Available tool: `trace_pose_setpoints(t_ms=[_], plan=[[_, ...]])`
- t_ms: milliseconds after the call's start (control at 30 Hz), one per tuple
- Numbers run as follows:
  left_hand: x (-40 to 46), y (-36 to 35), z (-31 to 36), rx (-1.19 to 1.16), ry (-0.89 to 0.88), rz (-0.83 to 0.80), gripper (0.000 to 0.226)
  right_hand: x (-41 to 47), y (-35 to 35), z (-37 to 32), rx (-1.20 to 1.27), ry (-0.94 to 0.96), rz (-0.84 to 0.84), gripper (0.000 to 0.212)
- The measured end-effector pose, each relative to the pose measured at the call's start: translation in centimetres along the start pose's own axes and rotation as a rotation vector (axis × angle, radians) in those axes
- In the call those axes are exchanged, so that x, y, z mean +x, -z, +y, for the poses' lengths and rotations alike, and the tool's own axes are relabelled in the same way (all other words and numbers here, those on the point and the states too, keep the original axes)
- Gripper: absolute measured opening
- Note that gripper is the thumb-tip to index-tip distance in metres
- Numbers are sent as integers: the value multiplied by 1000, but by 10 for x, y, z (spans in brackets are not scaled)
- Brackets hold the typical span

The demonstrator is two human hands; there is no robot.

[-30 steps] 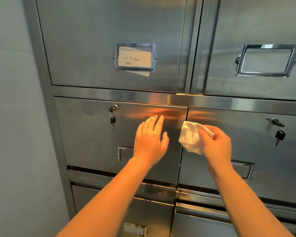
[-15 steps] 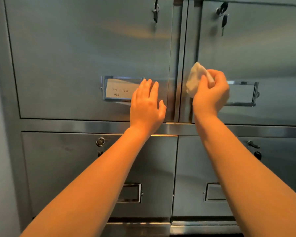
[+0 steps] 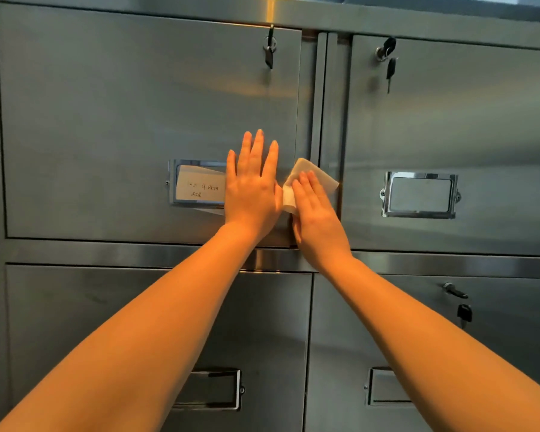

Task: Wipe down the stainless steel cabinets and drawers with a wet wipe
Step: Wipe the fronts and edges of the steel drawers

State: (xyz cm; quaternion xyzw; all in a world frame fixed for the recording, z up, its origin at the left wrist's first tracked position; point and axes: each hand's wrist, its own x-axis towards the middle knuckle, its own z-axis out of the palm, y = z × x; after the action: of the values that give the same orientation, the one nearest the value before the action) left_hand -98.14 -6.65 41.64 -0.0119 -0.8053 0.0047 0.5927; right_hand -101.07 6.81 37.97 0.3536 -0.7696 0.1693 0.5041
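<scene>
A stainless steel cabinet fills the view, with an upper left door (image 3: 106, 120) and an upper right door (image 3: 465, 126). My left hand (image 3: 252, 188) lies flat with straight fingers on the upper left door, covering the right end of its label holder (image 3: 197, 183). My right hand (image 3: 317, 213) presses a white wet wipe (image 3: 306, 176) flat against the right edge of that door, beside the vertical post (image 3: 329, 120) between the doors. The wipe's corners stick out above and left of the fingers.
Keys hang in the locks of the upper left door (image 3: 269, 48) and upper right door (image 3: 387, 60). An empty label holder (image 3: 420, 194) sits on the right door. Below are two drawers (image 3: 75, 322), (image 3: 512, 338), the right one with a key (image 3: 463, 313).
The view rose from the drawers to the upper doors. My right hand went from pinching the bunched wipe to pressing it flat on the door edge. My left hand moved up onto the left door.
</scene>
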Motion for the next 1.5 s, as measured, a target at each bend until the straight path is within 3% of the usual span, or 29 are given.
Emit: trace_pose_setpoints(t_ms=[367,533,1067,1400,1500], plan=[[11,-29,-15,78,-33,102,56,32,-8,-9,-2,-29,113,54],[10,-26,-14,40,-52,146,59,85,6,-5,1,-30,166,53],[9,-29,-14,58,-68,228,58,132,17,-8,274,-53,50,65],[7,-29,-14,93,-64,237,58,197,53,-9,206,-129,32,65],[7,-31,-14,92,-68,235,57,171,33,-6,17,-81,47,60]])
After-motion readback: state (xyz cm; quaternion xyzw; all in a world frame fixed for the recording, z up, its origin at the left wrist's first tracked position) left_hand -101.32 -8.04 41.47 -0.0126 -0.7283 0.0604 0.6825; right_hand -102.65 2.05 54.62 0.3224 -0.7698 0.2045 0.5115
